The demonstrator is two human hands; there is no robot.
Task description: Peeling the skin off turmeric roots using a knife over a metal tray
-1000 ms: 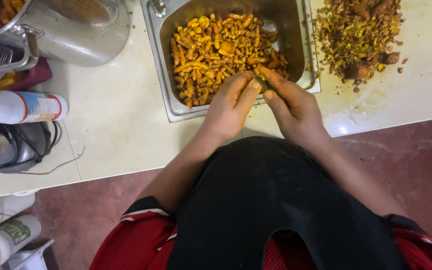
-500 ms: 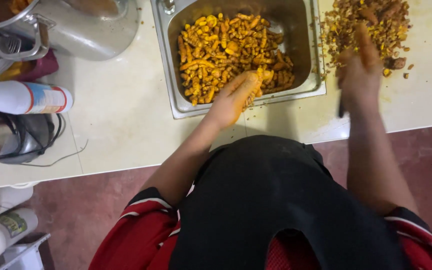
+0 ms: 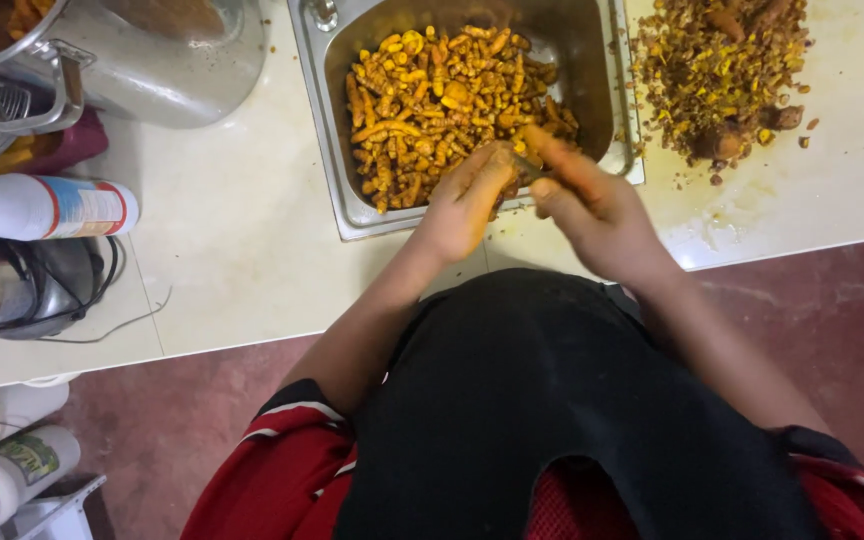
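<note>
Our left hand [image 3: 464,205] pinches a turmeric piece [image 3: 500,160] at the steel tray [image 3: 344,190] near rim. Our right hand [image 3: 592,215], fingers curled on a small blade [image 3: 529,170], sits at its 3 o'clock; piece's long axis unclear.

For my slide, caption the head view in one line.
Both hands, left hand and right hand, meet at the near rim of a steel tray of peeled yellow roots, peelings pile alongside.

Warm, fairly dim indoor light. Soft glare on the steel pot [image 3: 172,60] at 11 o'clock and faint sheen on the pale desk [image 3: 232,240]. Slight motion blur on the right hand [image 3: 592,205]. Dark, murky floor [image 3: 832,330] toward 4 o'clock.
</note>
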